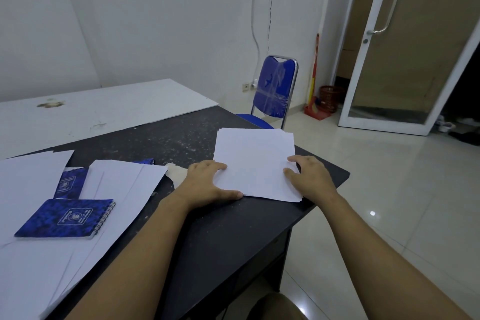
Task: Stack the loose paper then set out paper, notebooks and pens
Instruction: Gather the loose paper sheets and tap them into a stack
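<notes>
Stack: pile of white paper sheets (254, 161) lies near the right corner of the dark speckled worktop (181, 138), far edges fanned.
Left grip (207, 182): fingers straight, pressing the pile's left edge.
Right grip (309, 176): flat on its right edge, pinching nothing.
Risk: a hard sideways shove could slide sheets off the corner.

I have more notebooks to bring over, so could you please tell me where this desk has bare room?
Bare dark desk lies between the white board and the paper stack, and along the near edge by the stack, though forearms cross there. The left side is crowded with loose sheets and notebooks.
</notes>
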